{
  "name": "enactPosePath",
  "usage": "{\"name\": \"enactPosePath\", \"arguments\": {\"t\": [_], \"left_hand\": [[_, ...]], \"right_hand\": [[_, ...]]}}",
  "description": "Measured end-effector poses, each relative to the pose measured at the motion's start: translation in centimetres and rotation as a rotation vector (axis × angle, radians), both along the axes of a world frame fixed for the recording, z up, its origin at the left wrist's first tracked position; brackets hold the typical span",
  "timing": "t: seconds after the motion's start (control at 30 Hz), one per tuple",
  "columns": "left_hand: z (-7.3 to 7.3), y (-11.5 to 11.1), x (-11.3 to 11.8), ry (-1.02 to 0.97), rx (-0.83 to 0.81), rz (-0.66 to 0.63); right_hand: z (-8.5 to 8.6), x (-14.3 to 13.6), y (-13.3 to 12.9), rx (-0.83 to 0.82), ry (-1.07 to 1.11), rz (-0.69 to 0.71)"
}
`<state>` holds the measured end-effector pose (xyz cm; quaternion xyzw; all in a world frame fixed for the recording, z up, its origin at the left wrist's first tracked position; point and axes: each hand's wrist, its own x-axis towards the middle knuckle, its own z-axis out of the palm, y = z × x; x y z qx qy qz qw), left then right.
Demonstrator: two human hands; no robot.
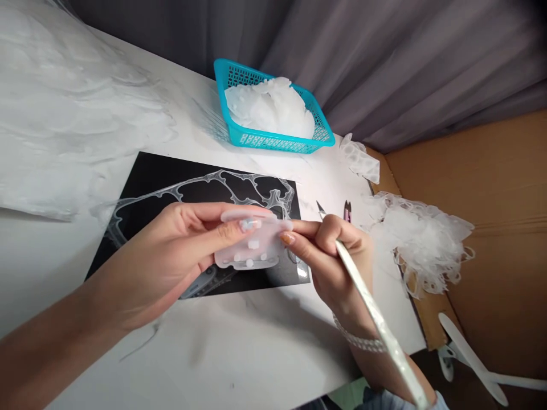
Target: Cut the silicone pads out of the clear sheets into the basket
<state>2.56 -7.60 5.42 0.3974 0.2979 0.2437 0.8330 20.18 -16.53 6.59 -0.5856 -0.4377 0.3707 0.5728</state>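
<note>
My left hand (pixel 183 245) grips a translucent white moulded piece (pixel 239 250) between thumb and fingers, above a black sheet (pixel 141 182). Small raised squares and round bumps show along the piece's lower part. The thumb and a finger of my right hand (pixel 337 250) pinch the right edge of this piece. Tucked in the same hand is a craft knife (pixel 363 285) with a long pearly white handle, its pointed tip facing up and away from the piece. On the black sheet lies a clear web-like offcut (pixel 205 179), partly hidden behind my hands.
A turquoise basket (pixel 273 141) at the back holds white translucent pieces (pixel 273 108). Large translucent sheets (pixel 64 97) pile up at left. Tangled offcuts (pixel 421 233) lie at right by a cardboard wall (pixel 478 228). Small snips (pixel 347 210) rest behind my right hand.
</note>
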Motion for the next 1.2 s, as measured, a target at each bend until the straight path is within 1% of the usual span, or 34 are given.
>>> {"name": "enactPosePath", "arguments": {"t": [0.13, 0.23, 0.37, 0.47, 0.53, 0.57, 0.63, 0.7, 0.73, 0.83, 0.9, 1.0, 1.07, 1.13, 1.2], "left_hand": [[-0.2, 0.4, 0.1, -0.053, -0.12, -0.048], [-0.3, 0.6, 0.1, -0.028, -0.169, -0.055], [0.2, 0.6, 0.1, -0.042, -0.25, -0.067], [0.4, 0.7, 0.2, -0.05, -0.273, -0.041], [0.1, 0.8, 0.1, -0.055, -0.288, -0.012], [-0.2, 0.9, 0.0, -0.049, -0.292, 0.013], [-1.1, 1.2, -0.4, -0.012, -0.256, 0.083], [-2.1, 1.8, -0.6, 0.072, -0.136, 0.172], [-2.6, 2.1, -0.7, 0.117, -0.061, 0.204], [-3.4, 3.2, -0.6, 0.27, 0.182, 0.246], [-3.4, 3.8, -0.6, 0.359, 0.344, 0.227], [-3.6, 4.2, -0.7, 0.507, 0.551, 0.187], [-3.9, 4.3, -0.8, 0.603, 0.681, 0.188], [-4.5, 4.5, -0.8, 0.709, 0.853, 0.216], [-5.2, 4.8, -0.8, 0.843, 1.061, 0.233]], "right_hand": [[-0.4, 0.5, 0.9, -0.103, 0.281, 0.075], [-0.7, 0.8, 1.2, -0.156, 0.387, 0.106], [-0.8, 0.9, 1.2, -0.19, 0.442, 0.091], [-0.9, 0.7, 1.3, -0.196, 0.471, 0.071], [-1.1, 1.1, 1.5, -0.202, 0.464, 0.044], [-1.3, 1.6, 1.6, -0.195, 0.441, 0.009], [-1.8, 3.5, 2.4, -0.148, 0.339, -0.118], [-2.1, 6.7, 4.1, -0.048, 0.202, -0.288], [-2.1, 8.6, 5.4, 0.014, 0.147, -0.369], [-0.9, 13.8, 10.7, 0.159, 0.083, -0.486], [0.1, 15.8, 14.9, 0.189, 0.072, -0.543], [0.9, 16.5, 20.9, 0.121, 0.058, -0.582], [0.9, 16.1, 23.7, 0.034, 0.036, -0.551], [0.8, 15.8, 24.9, -0.047, -0.01, -0.506], [0.6, 15.7, 24.3, -0.104, -0.081, -0.468]]}}
